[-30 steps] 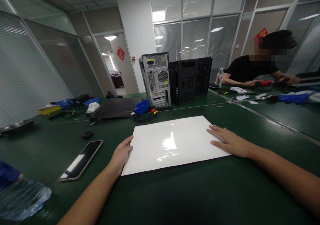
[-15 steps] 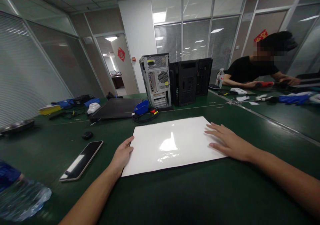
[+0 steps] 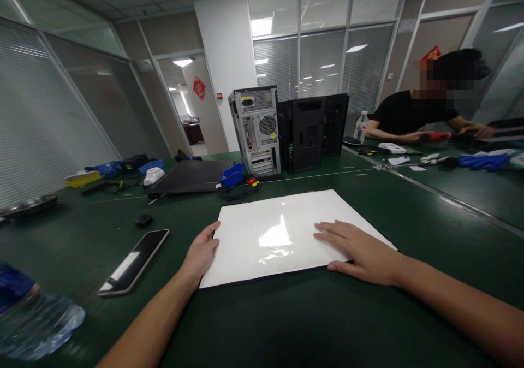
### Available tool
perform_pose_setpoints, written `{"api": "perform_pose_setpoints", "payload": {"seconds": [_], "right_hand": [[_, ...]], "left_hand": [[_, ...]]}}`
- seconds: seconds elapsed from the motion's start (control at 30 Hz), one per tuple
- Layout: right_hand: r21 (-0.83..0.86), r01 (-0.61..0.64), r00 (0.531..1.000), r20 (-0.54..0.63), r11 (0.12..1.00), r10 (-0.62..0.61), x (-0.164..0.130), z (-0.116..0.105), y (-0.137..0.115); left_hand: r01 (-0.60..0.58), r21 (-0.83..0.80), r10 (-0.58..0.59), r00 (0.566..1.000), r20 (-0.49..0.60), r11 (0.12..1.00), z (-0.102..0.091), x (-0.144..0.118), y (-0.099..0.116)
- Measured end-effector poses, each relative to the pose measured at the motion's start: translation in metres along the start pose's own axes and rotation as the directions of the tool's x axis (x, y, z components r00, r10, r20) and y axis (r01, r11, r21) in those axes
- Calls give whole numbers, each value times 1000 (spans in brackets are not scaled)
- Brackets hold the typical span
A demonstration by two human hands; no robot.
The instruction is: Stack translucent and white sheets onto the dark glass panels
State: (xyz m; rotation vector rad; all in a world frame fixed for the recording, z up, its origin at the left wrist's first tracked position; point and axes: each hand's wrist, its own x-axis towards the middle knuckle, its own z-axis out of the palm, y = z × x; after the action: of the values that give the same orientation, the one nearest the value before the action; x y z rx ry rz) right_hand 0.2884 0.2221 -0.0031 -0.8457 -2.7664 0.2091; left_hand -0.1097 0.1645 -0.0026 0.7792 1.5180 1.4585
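Right hand [image 3: 362,250] has slid inward from the white panel's [image 3: 278,231] far right edge to its near right corner.

The white panel lies flat on the green table [image 3: 286,324], in front of the grey computer tower [image 3: 256,130]. Left hand [image 3: 200,253] rests against the panel's left edge, fingers curled loosely; the right lies palm-down, fingers spread, gripping nothing. Even pressure from both sides would likely keep the glossy sheet from skidding.

White board [image 3: 282,231]: smooth, glossy, mirrors the ceiling lights; green table [image 3: 286,324]: matt, mat-like cover; phone [image 3: 134,261]: glossy glass face; water bottle [image 3: 33,324]: clear crinkled plastic; computer case [image 3: 256,130]: bare perforated metal.
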Motion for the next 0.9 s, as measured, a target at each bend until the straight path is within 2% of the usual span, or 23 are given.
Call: {"api": "perform_pose_setpoints", "payload": {"seconds": [0.27, 0.43, 0.6, 0.77, 0.9], "right_hand": [[-45, -6, 1000, 19, 999, 7, 0, 1, -2], [-104, 138, 989, -31, 985, -141, 1, -6, -6], [-334, 290, 917, -172, 897, -361, 6, -5, -18], [-424, 185, 856, -373, 887, -357, 4, 5, -21], [-428, 204, 804, -440, 880, -400, -5, 3, -18]], "left_hand": [[5, 16, -6, 996, 90, 1000, -2, -11, 1], [46, -123, -19, 978, 208, 991, -3, -17, 8], [71, -215, -22, 974, 225, 974, -3, -20, 15], [92, -245, -26, 966, 258, 965, -3, -19, 15], [139, -230, -80, 965, 249, 963, 1, -24, 17]]}}
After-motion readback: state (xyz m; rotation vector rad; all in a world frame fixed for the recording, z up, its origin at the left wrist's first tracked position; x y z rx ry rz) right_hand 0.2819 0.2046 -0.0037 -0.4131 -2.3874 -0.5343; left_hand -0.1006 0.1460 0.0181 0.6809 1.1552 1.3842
